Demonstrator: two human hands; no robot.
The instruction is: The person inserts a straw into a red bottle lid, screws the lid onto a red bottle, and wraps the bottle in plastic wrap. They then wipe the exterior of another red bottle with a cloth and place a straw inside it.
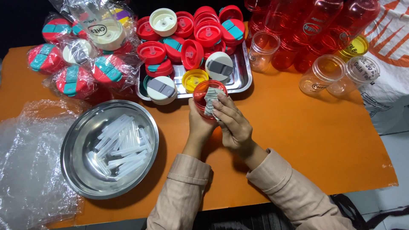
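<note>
Red lid (208, 99), tipped on edge with its hollow side facing the person, sits above the orange surface (306, 127). Left hand (199, 123) fingers grip its rim; right hand (232, 123) fingers press a grey cloth (210, 102) inside, just before the steel tray (240, 79).

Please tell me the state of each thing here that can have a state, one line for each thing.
red lid: held on edge between both hands
left hand: gripping the lid
right hand: pressing a grey flap on the lid
round steel bowl: holds clear straws
steel tray: piled with loose lids
clear cups: empty, lying on their sides
</note>
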